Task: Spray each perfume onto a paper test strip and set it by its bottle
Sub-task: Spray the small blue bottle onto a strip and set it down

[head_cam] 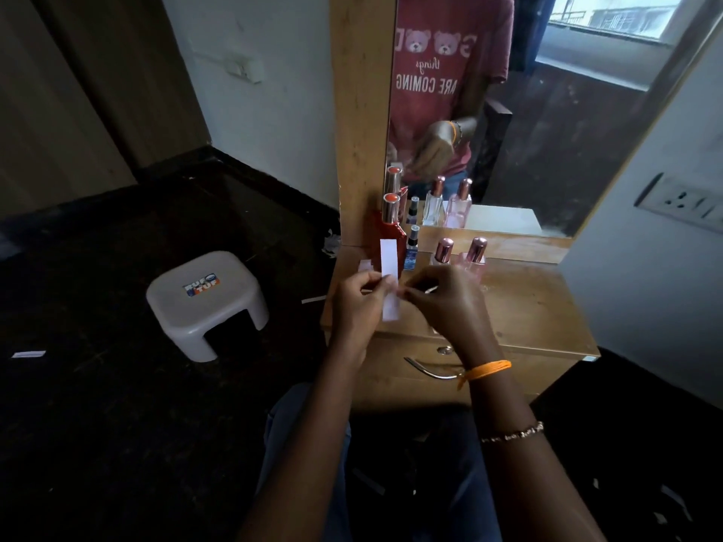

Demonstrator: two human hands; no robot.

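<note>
Nearest to the camera are the two forearms; the right one wears an orange band [487, 368] at the wrist and a thin bracelet [512, 434] further up the arm. Both hands are raised over the front edge of a wooden dresser [540, 307]. The left hand [358, 297] has its fingers curled and pinches a white paper strip [389, 281] about its middle, so the strip stands nearly upright. The right hand [442, 297] also has curled fingers and its fingertips meet the right edge of the same strip; whether it holds something small as well I cannot tell.

Behind the strip, on the dresser top, the bottles stand in a row along the mirror [547, 111]. From left: a red bottle [387, 228] with a shiny cap, partly covered by the strip, a small blue spray bottle [412, 252], a clear bottle [443, 254] and a pink bottle [475, 258], both with rose-coloured caps. A second small piece of paper [364, 265] lies just left of the red bottle.

On the dark floor to the left stand a white plastic stool [205, 303] and some scattered paper slips [28, 354].
</note>
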